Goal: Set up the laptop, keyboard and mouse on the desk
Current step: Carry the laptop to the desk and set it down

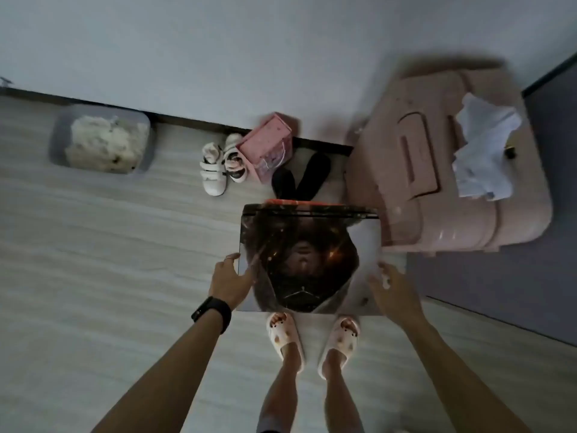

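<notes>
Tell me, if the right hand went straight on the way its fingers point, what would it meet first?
Probably the suitcase, just beyond the right edge of the laptop, though the right hand is blurred and depth is unclear.
</notes>
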Action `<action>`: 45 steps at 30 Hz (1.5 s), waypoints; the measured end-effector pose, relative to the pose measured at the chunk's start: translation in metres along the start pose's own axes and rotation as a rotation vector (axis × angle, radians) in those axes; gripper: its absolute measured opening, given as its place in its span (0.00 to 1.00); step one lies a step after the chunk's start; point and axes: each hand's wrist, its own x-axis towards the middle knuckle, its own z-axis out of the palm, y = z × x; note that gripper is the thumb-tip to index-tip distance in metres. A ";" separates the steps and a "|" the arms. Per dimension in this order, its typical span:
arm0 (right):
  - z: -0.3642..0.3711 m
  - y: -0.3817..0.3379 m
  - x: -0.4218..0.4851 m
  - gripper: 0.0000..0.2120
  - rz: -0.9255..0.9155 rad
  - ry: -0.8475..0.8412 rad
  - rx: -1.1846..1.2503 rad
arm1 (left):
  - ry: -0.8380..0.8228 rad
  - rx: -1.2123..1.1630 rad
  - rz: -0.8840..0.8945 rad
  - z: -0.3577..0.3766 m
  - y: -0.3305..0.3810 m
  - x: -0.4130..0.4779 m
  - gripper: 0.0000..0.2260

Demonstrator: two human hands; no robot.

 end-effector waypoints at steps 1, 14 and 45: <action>0.006 0.003 0.012 0.26 0.046 0.009 0.023 | 0.011 -0.023 -0.010 0.003 -0.002 0.012 0.31; 0.012 0.017 0.083 0.20 0.283 -0.040 0.485 | -0.191 -0.386 -0.178 0.002 -0.016 0.091 0.22; -0.032 -0.175 -0.089 0.12 -0.087 -0.379 0.367 | 0.059 -0.853 -0.282 -0.194 -0.088 -0.150 0.20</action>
